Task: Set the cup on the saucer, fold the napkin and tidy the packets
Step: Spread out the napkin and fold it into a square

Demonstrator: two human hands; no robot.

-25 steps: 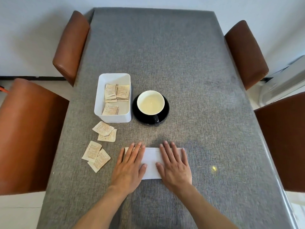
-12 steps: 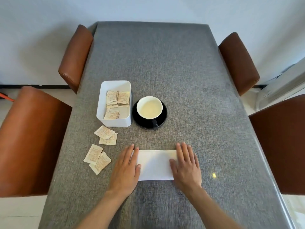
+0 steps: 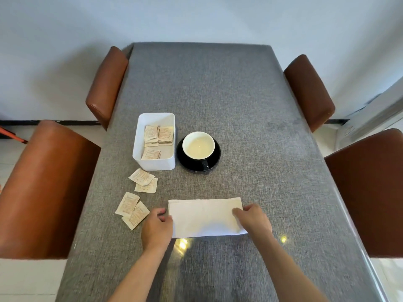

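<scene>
A white folded napkin (image 3: 205, 216) lies flat as a long rectangle near the table's front. My left hand (image 3: 157, 228) curls its fingers over the napkin's left end, and my right hand (image 3: 254, 219) pinches its right end. Behind it, a cup (image 3: 198, 146), black outside and white inside, stands on a black saucer (image 3: 214, 159) with its handle toward me. Several loose packets (image 3: 133, 209) lie on the cloth left of the napkin, two of them (image 3: 144, 180) closer to a white box (image 3: 153, 165) that holds several more packets.
The table (image 3: 250, 127) has a grey cloth. Brown padded chairs stand on both sides: two on the left (image 3: 43, 188) and two on the right (image 3: 370, 192). The box sits just left of the saucer, nearly touching it.
My hands slid apart from the napkin's middle to its two ends and their flat fingers curled onto the edges. The view also pulled back, so the table looks farther away.
</scene>
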